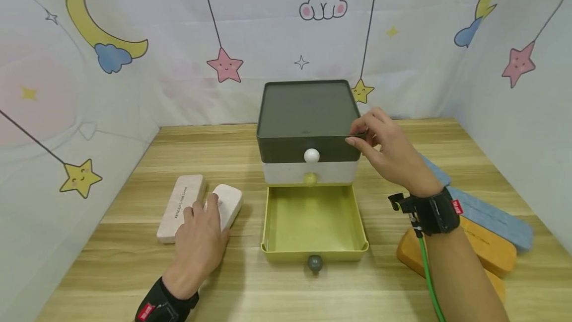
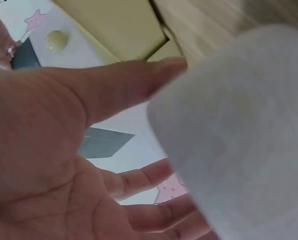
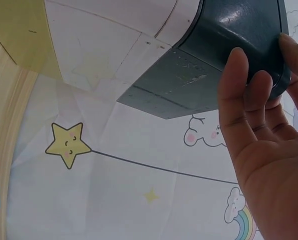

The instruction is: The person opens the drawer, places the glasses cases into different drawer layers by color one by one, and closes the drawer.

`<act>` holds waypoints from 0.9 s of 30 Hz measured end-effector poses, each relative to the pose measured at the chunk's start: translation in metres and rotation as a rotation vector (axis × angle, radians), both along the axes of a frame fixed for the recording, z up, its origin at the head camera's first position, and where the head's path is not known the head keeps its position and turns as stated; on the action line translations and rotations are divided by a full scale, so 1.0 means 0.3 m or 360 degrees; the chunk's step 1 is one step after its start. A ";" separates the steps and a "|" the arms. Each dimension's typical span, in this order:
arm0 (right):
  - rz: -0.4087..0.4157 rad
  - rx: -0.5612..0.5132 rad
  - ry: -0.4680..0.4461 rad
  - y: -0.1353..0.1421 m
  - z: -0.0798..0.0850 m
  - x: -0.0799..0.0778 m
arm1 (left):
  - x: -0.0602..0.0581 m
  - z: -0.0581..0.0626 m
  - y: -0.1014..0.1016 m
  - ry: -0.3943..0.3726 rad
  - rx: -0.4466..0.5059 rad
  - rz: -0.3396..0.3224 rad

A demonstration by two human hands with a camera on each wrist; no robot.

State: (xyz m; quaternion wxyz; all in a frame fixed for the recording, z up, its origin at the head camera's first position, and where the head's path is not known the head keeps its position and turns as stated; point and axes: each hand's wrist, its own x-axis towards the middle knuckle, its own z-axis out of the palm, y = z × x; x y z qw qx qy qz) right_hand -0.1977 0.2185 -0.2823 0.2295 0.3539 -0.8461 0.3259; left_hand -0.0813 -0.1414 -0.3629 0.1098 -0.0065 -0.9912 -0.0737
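Drawer unit stands mid-bench, with its lowest, yellow drawer pulled out toward the person. That drawer's grey knob juts from the near edge, and its floor lies open to view. At much the same depth on the right, orange blocks lie partly hidden under the forearm.

Slightly farther, on the left, the left hand is over the near end of a white block, which lies left of the drawer and well apart from it. In the left wrist view, thumb and fingers stand on opposite sides of the block, clamped on it. A printed block lies just beyond it to the left, and blue blocks lie on the far right.

Beyond the drawer, the right hand has thumb and fingers pinched on the right front corner of the unit's dark top section. The two upper drawers are closed. Behind everything hangs a printed cloth.

I judge the step in hand to be taking hold of the white block while the other hand steadies the unit. The next move seems to call for a secure grip and a lift free of the bench without knocking the printed block; if the block goes toward the drawer, it must clear the side wall.
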 end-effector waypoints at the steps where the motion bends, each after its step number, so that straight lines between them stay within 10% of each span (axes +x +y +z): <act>1: -0.0002 -0.0001 0.0000 0.002 -0.001 0.000 | 0.004 0.005 0.003 0.0018 -0.0005 -0.0014; 27: 0.0008 -0.0024 -0.0031 0.003 0.002 0.003 | 0.105 0.136 0.102 0.0271 0.0008 -0.0241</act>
